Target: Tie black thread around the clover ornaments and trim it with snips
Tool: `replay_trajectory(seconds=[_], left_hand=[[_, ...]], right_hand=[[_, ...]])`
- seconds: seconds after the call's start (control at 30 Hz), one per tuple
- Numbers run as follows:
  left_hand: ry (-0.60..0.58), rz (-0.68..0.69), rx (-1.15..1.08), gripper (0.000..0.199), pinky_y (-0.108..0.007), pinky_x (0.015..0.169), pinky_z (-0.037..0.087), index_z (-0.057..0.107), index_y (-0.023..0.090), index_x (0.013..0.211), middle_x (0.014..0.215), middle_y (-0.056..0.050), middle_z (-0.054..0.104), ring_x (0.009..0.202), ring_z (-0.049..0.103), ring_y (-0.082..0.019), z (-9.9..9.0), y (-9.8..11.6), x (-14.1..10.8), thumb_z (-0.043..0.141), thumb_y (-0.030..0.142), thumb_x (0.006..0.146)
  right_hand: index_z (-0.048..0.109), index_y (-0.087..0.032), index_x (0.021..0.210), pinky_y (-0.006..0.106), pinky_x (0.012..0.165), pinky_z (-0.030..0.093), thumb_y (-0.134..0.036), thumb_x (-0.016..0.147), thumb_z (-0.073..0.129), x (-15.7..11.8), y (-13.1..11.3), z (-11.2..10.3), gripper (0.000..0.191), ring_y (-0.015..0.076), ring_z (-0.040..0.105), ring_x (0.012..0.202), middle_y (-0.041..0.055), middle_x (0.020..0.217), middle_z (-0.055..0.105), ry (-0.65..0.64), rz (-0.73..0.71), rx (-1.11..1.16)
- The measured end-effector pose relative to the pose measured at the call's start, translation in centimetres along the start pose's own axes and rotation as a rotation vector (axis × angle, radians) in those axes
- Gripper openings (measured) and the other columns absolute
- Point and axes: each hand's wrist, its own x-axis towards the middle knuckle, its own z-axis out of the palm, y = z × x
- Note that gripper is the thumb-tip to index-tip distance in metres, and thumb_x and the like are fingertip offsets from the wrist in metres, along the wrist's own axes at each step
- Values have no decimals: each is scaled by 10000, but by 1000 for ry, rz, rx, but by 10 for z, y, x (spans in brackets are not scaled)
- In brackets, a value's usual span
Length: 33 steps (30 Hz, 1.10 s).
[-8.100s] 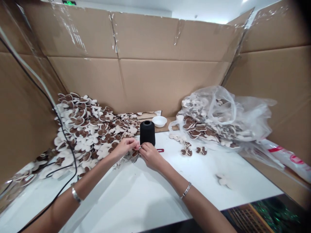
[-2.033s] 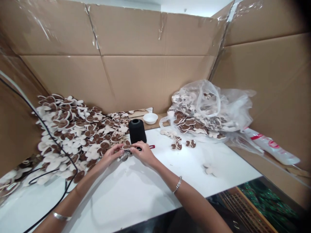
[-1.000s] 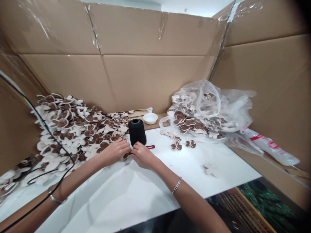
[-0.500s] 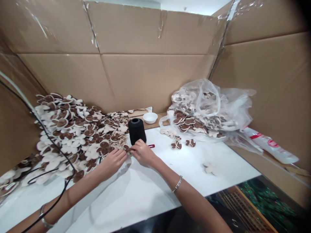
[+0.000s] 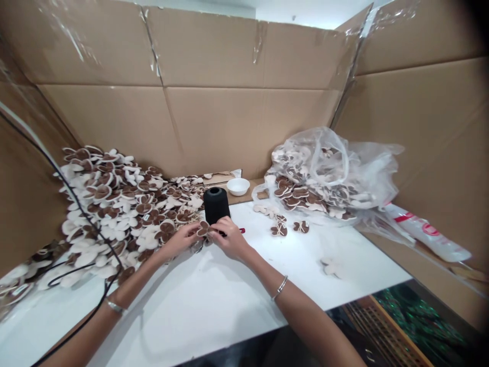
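Two hands pinch a brown, pale-edged piece between nearly closed fingers, beside the black spool

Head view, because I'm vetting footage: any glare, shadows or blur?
Head view: tape glints on the cardboard wall; soft shadows fall on the white table; head view again: the pale piece at right looks blurred, and the brown piece between left hand and right hand lacks fine detail.
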Motion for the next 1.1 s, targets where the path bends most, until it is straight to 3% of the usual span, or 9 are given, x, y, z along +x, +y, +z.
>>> replay_trajectory(seconds=[0.13,0.3,0.4,0.5,0.63,0.77,0.9,1.0,1.1], left_hand=[[130,19,111,315,-325,822,475,677,169,985,938,-80,676,860,604,-220,21,-8,-7,461,384,908],[166,113,374,292,-332,859,457,635,198,1062,1085,-96,646,962,605,-226,36,-1,-19,381,279,943],[227,130,639,267,-280,724,457,622,206,1055,1058,-85,660,849,628,-201,39,9,-23,382,258,950],[273,182,951,224,-250,541,357,630,195,973,924,-74,677,664,602,-163,40,16,-24,414,249,950],[271,244,1165,194,-271,493,270,618,184,859,779,-57,637,607,561,-159,39,21,-21,440,194,936],[229,334,1187,194,-269,562,327,609,175,882,811,-64,627,758,579,-193,33,24,-18,452,62,887],[198,370,1182,185,-275,600,351,600,176,825,791,-63,614,777,550,-205,27,22,-19,468,60,882],[213,338,1036,186,-272,665,387,602,182,829,851,-63,629,829,558,-200,25,20,-20,453,101,906],[253,249,755,188,-274,763,416,609,192,904,970,-66,639,900,579,-195,21,18,-20,425,194,943]], right_hand=[[681,-175,961,310,795,428,-288,950,514,1,4,1,202,192,506,895,59,856,606,71,115,-56],[677,-172,909,321,770,424,-273,941,517,2,5,4,191,215,499,908,82,855,599,69,168,-227],[665,-172,912,328,759,432,-252,949,494,2,5,5,192,229,490,942,99,892,598,26,146,-327],[656,-169,912,329,731,443,-232,953,475,2,4,7,196,238,486,944,111,897,603,-26,116,-431],[659,-162,893,325,682,444,-206,947,473,1,2,10,199,244,488,917,118,874,612,-95,58,-539],[659,-160,867,328,669,438,-209,949,471,2,-1,8,211,246,486,898,118,855,608,-164,-10,-572],[654,-158,828,332,736,436,-202,963,452,4,-1,3,247,233,487,893,104,823,596,-246,-135,-520],[656,-157,861,330,788,431,-205,970,450,2,0,1,237,220,487,892,91,830,594,-283,-208,-434],[656,-163,907,321,808,431,-233,972,464,0,-1,0,214,207,489,892,76,838,593,-293,-205,-328]])
